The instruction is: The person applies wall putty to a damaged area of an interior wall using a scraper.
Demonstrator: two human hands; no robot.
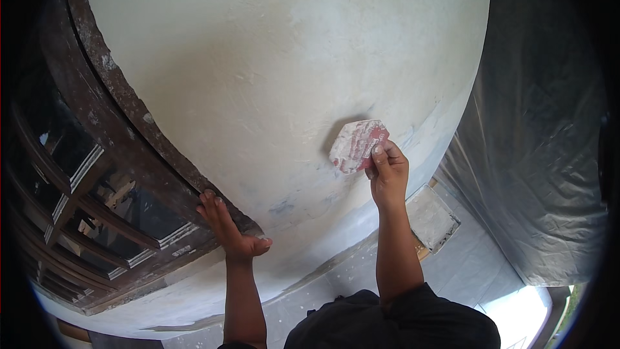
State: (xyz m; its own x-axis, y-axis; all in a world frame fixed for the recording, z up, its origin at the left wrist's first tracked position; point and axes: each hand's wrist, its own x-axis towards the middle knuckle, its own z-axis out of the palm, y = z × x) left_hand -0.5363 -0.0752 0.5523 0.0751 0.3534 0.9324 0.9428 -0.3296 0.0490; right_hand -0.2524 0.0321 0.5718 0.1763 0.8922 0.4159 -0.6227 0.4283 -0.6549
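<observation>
My right hand (390,171) pinches a flat, many-cornered red-and-white piece (359,147) between thumb and fingers. White plaster smears cover much of that piece; its exact kind cannot be made out. It is held close to the pale plastered wall (284,71), its shadow falling just to its left, and I cannot tell whether it touches. Bluish-grey patches and scratches mark the wall below it. Fingers stretched and thumb spread, my left hand (231,227) rests with its fingertips at the edge of the dark brown wooden window frame (148,148), holding nothing.
Glass panes (129,203) fill the window at left. Clear plastic sheeting (539,174) hangs at right. A plaster-covered board (434,218) lies on the grey tiled floor (475,245) beyond my right forearm. Plaster splashes spot the floor near the wall's base.
</observation>
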